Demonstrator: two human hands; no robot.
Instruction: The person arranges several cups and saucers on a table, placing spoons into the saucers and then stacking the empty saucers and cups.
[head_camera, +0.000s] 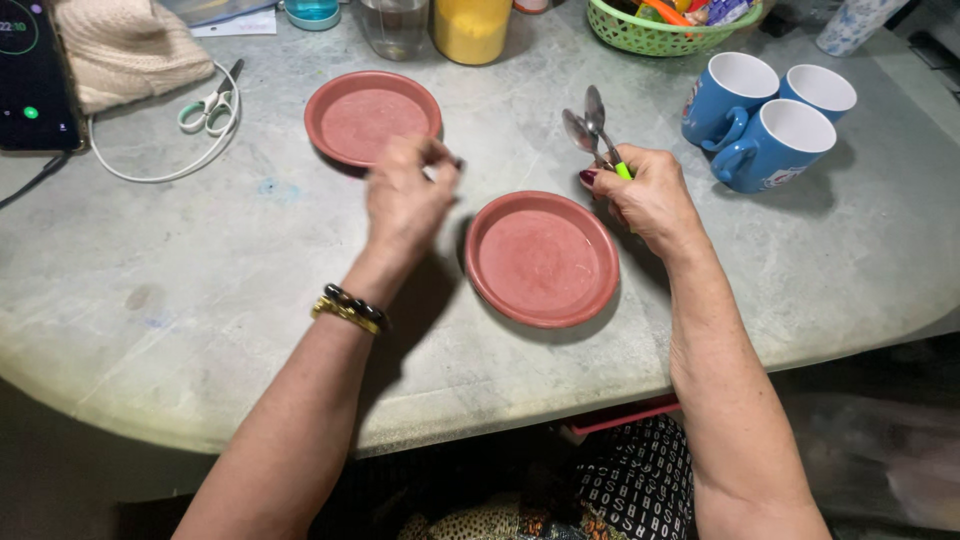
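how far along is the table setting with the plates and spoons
Done: two red plates, near and far, lie on the table, both empty. In hand: the right hand holds a bunch of spoons; the left hand hovers between the plates, fingers pinched. Left: no spoon is laid, and three blue mugs are clustered apart.

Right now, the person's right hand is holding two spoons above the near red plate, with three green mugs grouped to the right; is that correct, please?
Not quite: the mugs are blue, not green. The head view shows the right hand holding two spoons just beyond the near red plate, with three mugs grouped to the right.
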